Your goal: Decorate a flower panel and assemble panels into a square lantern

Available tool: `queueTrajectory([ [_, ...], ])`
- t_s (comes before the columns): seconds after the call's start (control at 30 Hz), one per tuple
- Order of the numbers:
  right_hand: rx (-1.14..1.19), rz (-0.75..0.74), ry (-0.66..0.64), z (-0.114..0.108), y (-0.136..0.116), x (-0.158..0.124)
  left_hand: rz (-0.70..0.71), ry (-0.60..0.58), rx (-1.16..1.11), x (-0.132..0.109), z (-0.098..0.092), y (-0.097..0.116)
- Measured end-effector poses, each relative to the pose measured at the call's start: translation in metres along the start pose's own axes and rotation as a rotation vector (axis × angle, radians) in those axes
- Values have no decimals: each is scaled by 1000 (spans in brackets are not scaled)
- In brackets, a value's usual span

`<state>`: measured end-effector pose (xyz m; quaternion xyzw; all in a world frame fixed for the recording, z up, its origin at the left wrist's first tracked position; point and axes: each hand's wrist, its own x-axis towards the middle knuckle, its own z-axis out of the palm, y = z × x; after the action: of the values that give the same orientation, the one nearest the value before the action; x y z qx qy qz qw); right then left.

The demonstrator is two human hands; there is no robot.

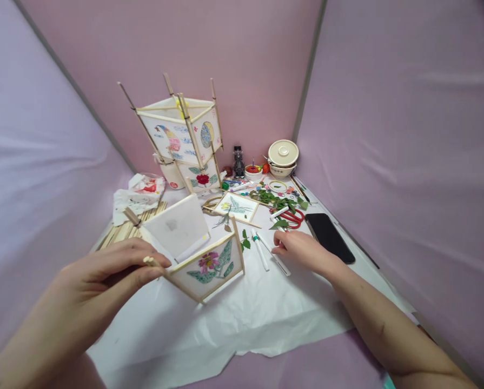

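Observation:
My left hand [115, 275] pinches a bamboo corner stick of a small paper lantern frame [193, 270] and holds it tilted above the table. Its front panel bears a pink flower with green leaves; a plain white panel stands behind. My right hand [298, 246] is at the right, fingers curled together low over the white sheet. Whatever those fingers may hold is hidden. Close to them lie a white marker with a green band [260, 250], a white pen [280, 262] and red-handled scissors [293, 218]. Green leaves [280, 200] are scattered just beyond.
A taller decorated lantern [180, 135] stands at the back left. Bamboo strips [122, 229] and a plastic bag [138, 197] lie left. A flower-leaf picture panel [236, 207] lies mid-table. A black phone [330, 237] is right; a lidded bowl [283, 156] and dark bottle [238, 162] stand behind.

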<state>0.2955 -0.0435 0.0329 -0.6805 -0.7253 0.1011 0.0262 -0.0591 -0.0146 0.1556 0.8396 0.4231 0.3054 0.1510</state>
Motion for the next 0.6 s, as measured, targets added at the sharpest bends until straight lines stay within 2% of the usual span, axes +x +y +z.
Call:
queueTrajectory([
  [0.17, -7, 13, -32, 1, -1, 0, 29, -65, -76, 7, -3, 19],
  [0.4, 29, 36, -48, 2, -2, 0, -10, -113, -67, 2, -6, 15],
  [0.6, 54, 38, -43, 6, 1, 1, 42, -133, -60, 1, -10, 15],
])
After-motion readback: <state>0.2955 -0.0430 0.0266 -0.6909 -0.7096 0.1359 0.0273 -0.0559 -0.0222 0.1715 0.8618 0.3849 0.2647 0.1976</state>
